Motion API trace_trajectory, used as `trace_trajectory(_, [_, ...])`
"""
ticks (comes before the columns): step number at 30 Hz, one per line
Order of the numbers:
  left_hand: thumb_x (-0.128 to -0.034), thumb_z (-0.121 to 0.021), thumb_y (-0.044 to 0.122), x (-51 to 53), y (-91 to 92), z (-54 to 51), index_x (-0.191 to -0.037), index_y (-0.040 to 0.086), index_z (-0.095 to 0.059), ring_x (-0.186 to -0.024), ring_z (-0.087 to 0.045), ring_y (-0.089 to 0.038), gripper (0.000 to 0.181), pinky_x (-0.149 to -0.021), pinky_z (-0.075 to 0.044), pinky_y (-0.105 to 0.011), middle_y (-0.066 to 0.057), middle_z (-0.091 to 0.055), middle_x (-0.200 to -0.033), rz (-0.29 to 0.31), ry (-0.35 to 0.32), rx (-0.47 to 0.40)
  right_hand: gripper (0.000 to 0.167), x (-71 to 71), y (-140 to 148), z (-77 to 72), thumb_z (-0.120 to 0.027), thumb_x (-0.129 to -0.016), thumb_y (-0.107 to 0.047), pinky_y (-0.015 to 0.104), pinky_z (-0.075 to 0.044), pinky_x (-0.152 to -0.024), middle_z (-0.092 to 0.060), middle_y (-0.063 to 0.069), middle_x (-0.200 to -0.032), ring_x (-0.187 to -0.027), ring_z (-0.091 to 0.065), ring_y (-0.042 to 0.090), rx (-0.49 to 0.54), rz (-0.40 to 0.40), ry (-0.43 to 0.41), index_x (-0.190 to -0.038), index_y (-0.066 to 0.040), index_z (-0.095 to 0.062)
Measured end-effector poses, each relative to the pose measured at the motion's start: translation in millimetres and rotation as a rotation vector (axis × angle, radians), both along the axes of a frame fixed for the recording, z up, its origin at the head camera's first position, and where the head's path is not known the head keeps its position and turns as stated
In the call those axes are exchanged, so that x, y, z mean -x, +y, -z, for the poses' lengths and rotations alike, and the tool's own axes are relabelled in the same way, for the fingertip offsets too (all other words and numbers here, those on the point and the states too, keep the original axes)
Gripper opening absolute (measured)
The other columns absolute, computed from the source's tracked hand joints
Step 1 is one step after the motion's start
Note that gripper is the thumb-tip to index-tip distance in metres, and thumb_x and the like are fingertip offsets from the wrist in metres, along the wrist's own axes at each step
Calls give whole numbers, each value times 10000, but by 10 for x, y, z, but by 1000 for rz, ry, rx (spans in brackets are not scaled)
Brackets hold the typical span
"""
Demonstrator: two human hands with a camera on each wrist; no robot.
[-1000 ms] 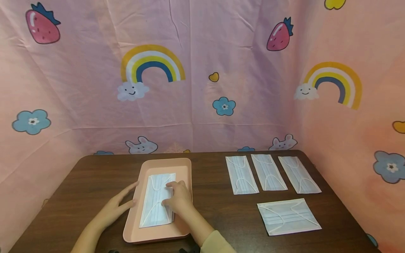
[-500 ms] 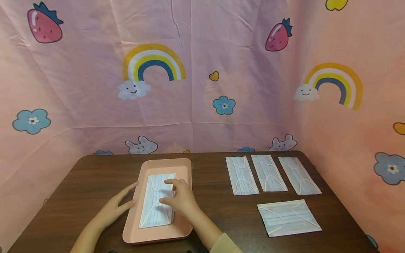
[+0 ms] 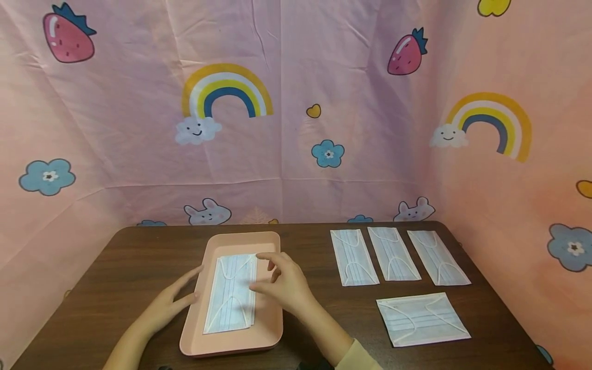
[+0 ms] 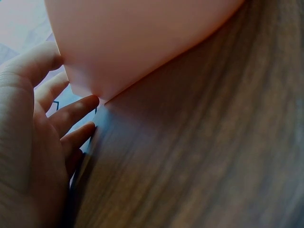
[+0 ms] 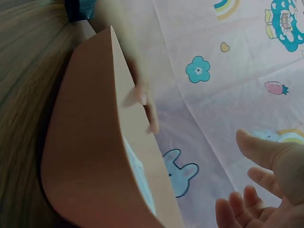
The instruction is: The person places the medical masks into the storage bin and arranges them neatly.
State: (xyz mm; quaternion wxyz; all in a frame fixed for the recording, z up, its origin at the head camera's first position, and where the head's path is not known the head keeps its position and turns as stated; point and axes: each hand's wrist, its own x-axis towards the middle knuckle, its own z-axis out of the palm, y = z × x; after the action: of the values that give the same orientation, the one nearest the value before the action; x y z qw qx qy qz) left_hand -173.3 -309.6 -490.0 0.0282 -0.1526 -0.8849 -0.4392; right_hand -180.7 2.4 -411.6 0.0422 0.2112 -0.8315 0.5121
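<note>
A pink tray (image 3: 265,329) stands on the left half of the table, with face masks (image 3: 229,293) lying in it, their edges slightly offset at the right. My left hand (image 3: 162,311) touches the tray's left rim with spread fingers; in the left wrist view that hand (image 4: 45,118) has its fingertips against the tray wall (image 4: 128,42). Over the tray's right side hovers my right hand (image 3: 291,288), thumb and fingers apart, holding nothing. In the right wrist view the right hand (image 5: 266,185) is beside the tray (image 5: 90,142), not touching it.
On the right of the brown table (image 3: 324,318), three masks lie in a row, left (image 3: 354,257), middle (image 3: 394,253) and right (image 3: 438,257). A fourth mask (image 3: 423,318) lies crosswise in front of them. A patterned cloth (image 3: 296,205) hangs behind.
My right hand has moved right and away from the masks in the tray, its fingers free of them. The left hand has stayed on the tray's rim.
</note>
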Motion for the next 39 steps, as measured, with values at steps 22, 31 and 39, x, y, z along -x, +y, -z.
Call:
trace_trajectory(22, [-941, -611, 246, 5, -3, -14, -1485, 174, -359, -1321, -268, -498, 604, -944, -224, -725, -235, -349, -1472, 0, -22, -3, 650, -100, 937, -41, -853, -676, -277, 238, -459, -549, -575, -99, -1042, -832, -539, 190, -69, -95, 167, -1271, -206, -603])
trace_trajectory(31, [-941, -613, 243, -6, -4, -10, -1478, 186, -372, -1329, -263, -496, 592, -957, -213, -720, -226, -359, -1471, -5, -23, -13, 707, -141, 1321, 87, -872, -654, -236, 271, -449, -578, -577, -119, -1078, -846, -516, 143, -130, -106, 257, -1295, -252, -573])
trace_trajectory(39, [-942, -613, 244, 4, -12, -1, -1478, 199, -373, -1331, -273, -480, 589, -966, -227, -707, -215, -368, -1469, -3, -16, -13, 739, -220, 1674, 136, -876, -649, -175, 334, -489, -734, -586, -121, -1073, -941, -548, 155, -155, -127, 302, -1316, -225, -563])
